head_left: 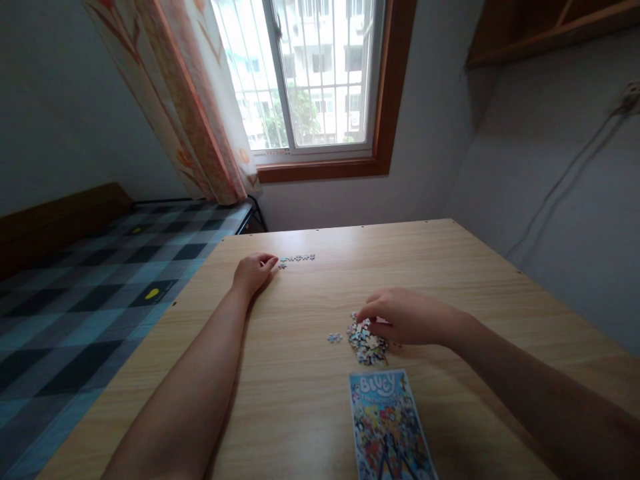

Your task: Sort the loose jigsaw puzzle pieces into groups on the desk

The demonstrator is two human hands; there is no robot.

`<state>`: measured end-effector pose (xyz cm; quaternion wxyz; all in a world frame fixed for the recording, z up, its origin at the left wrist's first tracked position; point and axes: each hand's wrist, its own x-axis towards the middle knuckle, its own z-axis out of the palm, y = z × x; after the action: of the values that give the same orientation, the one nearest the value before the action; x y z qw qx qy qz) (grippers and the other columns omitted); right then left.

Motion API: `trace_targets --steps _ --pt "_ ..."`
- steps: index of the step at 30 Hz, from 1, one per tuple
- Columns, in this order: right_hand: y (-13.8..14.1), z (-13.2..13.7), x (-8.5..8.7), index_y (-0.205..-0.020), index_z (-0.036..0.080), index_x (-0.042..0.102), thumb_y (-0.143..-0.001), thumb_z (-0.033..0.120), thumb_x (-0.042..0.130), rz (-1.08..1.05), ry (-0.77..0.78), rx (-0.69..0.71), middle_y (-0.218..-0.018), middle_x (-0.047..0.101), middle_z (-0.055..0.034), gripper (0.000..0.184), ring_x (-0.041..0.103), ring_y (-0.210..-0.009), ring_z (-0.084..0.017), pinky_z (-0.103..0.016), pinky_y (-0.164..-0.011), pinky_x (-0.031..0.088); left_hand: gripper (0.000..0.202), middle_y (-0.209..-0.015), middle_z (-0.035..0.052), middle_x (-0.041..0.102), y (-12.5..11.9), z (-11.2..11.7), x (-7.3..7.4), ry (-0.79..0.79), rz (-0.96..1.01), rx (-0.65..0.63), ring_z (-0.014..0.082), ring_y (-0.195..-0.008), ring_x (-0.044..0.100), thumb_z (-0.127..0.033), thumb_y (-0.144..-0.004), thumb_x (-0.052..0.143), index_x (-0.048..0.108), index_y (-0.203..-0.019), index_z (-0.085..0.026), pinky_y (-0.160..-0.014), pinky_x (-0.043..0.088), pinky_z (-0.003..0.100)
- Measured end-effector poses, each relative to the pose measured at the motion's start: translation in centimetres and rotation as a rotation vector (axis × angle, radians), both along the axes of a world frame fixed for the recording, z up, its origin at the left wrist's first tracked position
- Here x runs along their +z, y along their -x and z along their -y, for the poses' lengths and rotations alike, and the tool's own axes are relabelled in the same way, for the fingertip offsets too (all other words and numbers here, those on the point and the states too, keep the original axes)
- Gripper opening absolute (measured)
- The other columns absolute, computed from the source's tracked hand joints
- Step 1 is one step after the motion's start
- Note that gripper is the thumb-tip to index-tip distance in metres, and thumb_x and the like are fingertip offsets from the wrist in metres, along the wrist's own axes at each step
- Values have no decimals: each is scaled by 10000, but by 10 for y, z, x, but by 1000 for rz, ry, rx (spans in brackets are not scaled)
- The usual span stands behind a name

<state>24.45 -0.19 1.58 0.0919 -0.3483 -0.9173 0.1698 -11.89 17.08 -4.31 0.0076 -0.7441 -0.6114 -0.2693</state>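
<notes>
My left hand point(254, 272) rests on the table at the left end of a short row of joined jigsaw pieces point(299, 258). Its fingers are drawn together, the tips beside the row's end piece; anything between them is too small to make out. A single jigsaw piece point(283, 266) sits just below that end. Over a heap of loose jigsaw pieces point(367, 343), my right hand point(400, 315) reaches in from the right, thumb and forefinger apart at the heap's upper edge. Part of the heap is hidden under this hand.
A few jigsaw pieces point(334, 338) lie left of the heap. Nearer me is a colourful box point(390, 423) marked "Bluey". The wooden table point(300, 400) borders a bed with a checked cover point(100, 293) on the left. Behind are a curtain point(190, 100) and a barred window point(325, 80).
</notes>
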Motion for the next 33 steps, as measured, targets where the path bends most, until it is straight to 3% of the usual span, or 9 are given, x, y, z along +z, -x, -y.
trace_targets --steps 6,10,20,25,33 --pt "15 -3 -23 -1010 210 734 -913 241 542 -51 -140 -86 -938 657 -72 217 561 -887 -155 -273 -797 404 418 -867 70 757 -2 3 1 43 -15 19 198 -746 659 -515 -843 510 777 -938 -208 -681 463 275" --pt "19 -2 -31 -949 222 746 -897 336 586 -46 -149 -131 -953 647 -71 203 543 -916 -176 -296 -825 398 418 -850 73 755 -4 4 2 56 -13 17 203 -753 664 -515 -841 514 778 -946 -209 -670 461 278" --pt "16 -9 -40 -870 195 747 -840 309 637 -211 104 -190 -881 663 -48 161 570 -862 -148 -249 -790 406 391 -865 55 760 -3 3 1 77 -15 35 192 -769 668 -509 -837 527 773 -948 -225 -679 459 263" --pt "9 -20 -35 -872 166 746 -839 362 609 -328 301 -338 -776 667 -33 241 541 -699 -118 -222 -630 376 398 -875 53 762 -4 5 3 82 -11 26 197 -785 671 -513 -839 515 772 -940 -228 -666 455 265" --pt "1 -28 -39 -833 128 703 -823 443 591 -376 420 -392 -731 662 -32 335 529 -662 -115 -222 -606 372 389 -850 60 759 -5 6 3 88 -20 50 200 -778 670 -504 -838 520 774 -943 -229 -653 448 265"
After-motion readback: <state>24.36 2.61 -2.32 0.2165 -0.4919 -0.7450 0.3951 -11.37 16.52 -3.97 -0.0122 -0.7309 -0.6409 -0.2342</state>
